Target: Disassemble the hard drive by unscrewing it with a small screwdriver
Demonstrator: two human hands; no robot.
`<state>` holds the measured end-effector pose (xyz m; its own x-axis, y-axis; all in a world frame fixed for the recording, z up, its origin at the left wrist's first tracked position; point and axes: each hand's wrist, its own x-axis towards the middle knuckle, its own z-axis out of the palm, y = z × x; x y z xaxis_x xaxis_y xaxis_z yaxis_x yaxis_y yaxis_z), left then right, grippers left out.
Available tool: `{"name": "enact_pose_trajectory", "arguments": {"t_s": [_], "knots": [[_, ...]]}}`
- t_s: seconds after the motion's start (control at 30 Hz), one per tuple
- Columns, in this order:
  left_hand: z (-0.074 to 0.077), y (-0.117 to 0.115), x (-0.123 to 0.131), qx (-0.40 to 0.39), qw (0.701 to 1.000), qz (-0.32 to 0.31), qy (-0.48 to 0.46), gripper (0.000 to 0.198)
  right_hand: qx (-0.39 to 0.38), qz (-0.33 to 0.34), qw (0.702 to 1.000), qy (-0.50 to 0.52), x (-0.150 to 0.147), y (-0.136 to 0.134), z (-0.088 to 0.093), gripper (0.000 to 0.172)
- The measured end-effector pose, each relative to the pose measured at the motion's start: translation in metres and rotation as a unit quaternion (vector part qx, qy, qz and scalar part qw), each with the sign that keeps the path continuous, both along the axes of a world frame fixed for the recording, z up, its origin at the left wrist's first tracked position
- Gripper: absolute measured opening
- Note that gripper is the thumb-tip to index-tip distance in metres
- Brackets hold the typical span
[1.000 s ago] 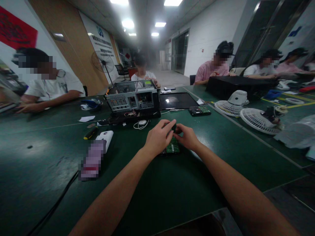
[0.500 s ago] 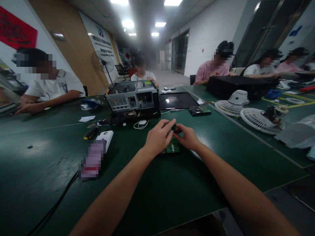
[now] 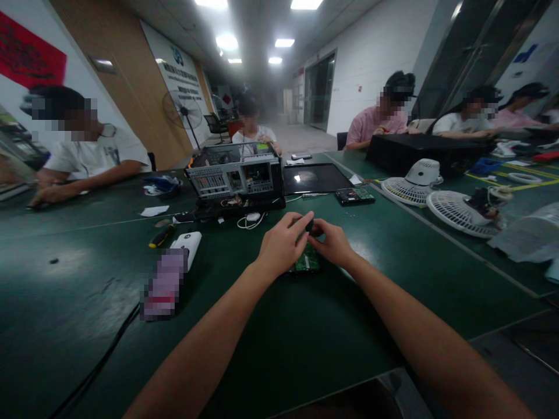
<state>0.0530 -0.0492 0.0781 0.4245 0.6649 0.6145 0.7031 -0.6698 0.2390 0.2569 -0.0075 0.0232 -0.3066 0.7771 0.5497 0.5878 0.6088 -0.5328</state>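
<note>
Green table bears all. Open case beyond hands, toward left; black panel to right of case. Left hand and right hand close together, fingertips almost meeting. Board lies on table below fingers, reaching out toward person; left hand covers more of it, seems nearer. Hands block its far part, so long axis cannot be told. Left fingers closed on dark piece; whether right fingers grip it, cannot tell.
</note>
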Motion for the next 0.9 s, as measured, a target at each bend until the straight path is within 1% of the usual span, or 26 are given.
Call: {"name": "enact_pose_trajectory", "arguments": {"t_s": [0.17, 0.4, 0.6, 0.73, 0.9], "knots": [[-0.0016, 0.0021, -0.0007, -0.002, 1.000, 0.001, -0.005, 0.056, -0.005, 0.029, 1.000, 0.008, 0.0018, -0.0006, 0.0011, 0.038], [-0.0011, 0.0007, -0.0003, -0.004, 1.000, 0.000, -0.006, 0.057, -0.018, 0.006, 1.000, -0.003, 0.0020, -0.0015, 0.0030, 0.035], [0.0002, -0.0013, 0.0010, -0.008, 1.000, -0.001, -0.004, 0.055, -0.011, -0.009, 1.000, -0.003, -0.0008, -0.0007, 0.0019, 0.030], [-0.0005, -0.0010, 0.0011, -0.007, 1.000, -0.005, -0.007, 0.056, -0.007, -0.019, 1.000, -0.006, -0.0022, -0.0016, 0.0019, 0.030], [-0.0006, 0.0001, 0.0002, -0.008, 1.000, -0.004, -0.006, 0.056, -0.006, 0.012, 1.000, 0.002, 0.0006, -0.0027, 0.0033, 0.036]]}}
